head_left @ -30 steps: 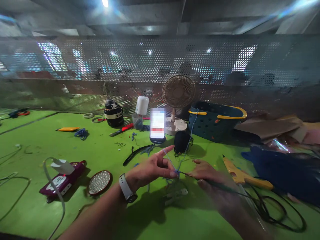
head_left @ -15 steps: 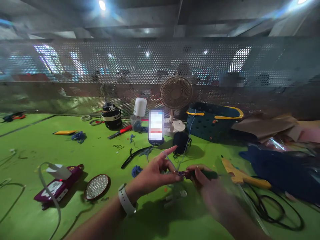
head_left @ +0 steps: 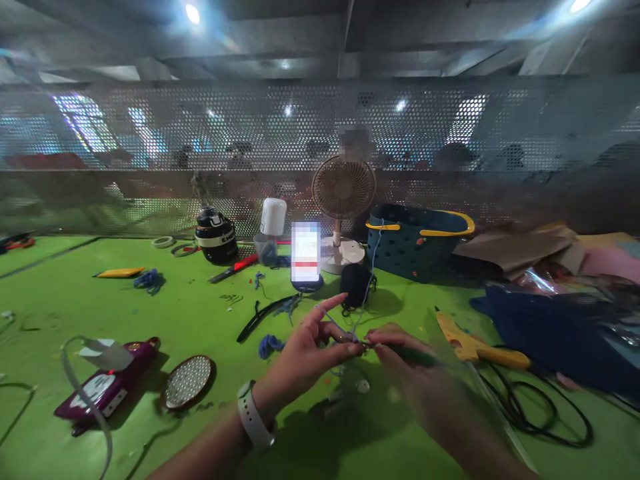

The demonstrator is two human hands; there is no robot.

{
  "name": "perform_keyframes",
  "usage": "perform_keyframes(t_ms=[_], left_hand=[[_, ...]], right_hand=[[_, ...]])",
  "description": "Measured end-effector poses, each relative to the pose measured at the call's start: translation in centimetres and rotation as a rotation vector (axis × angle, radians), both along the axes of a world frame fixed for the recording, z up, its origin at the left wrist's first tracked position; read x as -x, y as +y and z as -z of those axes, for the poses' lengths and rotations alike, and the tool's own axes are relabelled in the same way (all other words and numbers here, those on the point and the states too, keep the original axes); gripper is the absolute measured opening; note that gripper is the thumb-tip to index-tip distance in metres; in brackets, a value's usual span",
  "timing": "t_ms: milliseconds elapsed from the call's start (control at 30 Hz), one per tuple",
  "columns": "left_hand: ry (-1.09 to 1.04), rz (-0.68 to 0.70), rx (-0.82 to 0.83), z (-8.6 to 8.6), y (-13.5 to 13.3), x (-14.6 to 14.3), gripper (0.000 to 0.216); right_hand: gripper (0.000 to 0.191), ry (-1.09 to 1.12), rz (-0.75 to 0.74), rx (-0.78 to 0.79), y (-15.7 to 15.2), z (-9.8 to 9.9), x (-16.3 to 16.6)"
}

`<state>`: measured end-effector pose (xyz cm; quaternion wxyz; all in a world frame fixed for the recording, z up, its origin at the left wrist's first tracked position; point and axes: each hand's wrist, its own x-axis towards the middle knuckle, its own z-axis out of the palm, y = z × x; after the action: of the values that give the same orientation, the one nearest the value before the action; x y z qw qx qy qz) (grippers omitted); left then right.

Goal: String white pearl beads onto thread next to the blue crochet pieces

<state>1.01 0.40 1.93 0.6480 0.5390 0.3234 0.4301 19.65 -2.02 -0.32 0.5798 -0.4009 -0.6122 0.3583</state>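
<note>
My left hand (head_left: 313, 350), wearing a white-strapped watch (head_left: 254, 413), pinches a small piece of crochet work (head_left: 353, 338) between thumb and fingers. Its index finger points up and forward, with light blue yarn (head_left: 368, 300) running over it. That strand leads back to the blue-green basket (head_left: 417, 250). Wrapped round the green handle of a crochet hook (head_left: 419, 356), my right hand (head_left: 407, 373) is partly blurred. The hook's tip meets the work at my left fingertips, and its fine detail is too small to make out.
Ahead stand a lit phone (head_left: 305, 257), a fan (head_left: 344, 190) and a black yarn ball (head_left: 355, 287). A yellow glue gun (head_left: 477, 352) with its cable lies right. On the left are a purple power strip (head_left: 113, 390) and a round studded disc (head_left: 189, 381).
The view has shifted a little, so the table things sit further left. My right hand has turned slightly with the crochet hook; both hands stay together at the work.
</note>
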Motion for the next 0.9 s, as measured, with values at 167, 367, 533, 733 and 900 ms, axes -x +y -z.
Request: perform_keyframes(t_ms=[167, 367, 533, 733, 900], left_hand=[[-0.051, -0.055, 0.000, -0.2, -0.6, -0.6, 0.093], [-0.010, -0.195, -0.123, 0.7, -1.0, -1.6, 0.091], [-0.234, 0.013, 0.096, 0.9, -1.1, -1.4, 0.088], [-0.387, 0.188, 0.247, 1.0, 0.1, -0.1, 0.077], [-0.422, 0.243, 0.253, 0.8, 1.0, 1.0, 0.068]], right_hand=[[0.021, -0.149, -0.037, -0.266, -0.2, -0.6, 0.0], [0.025, -0.372, 0.206, -0.568, -0.3, 0.6, 0.7], [0.027, -0.504, 0.228, -0.683, -0.3, 0.7, 0.5], [0.018, -0.404, 0.043, -0.698, 0.3, -0.4, -0.4], [0.016, -0.338, -0.057, -0.695, 0.5, -2.3, -0.7]])
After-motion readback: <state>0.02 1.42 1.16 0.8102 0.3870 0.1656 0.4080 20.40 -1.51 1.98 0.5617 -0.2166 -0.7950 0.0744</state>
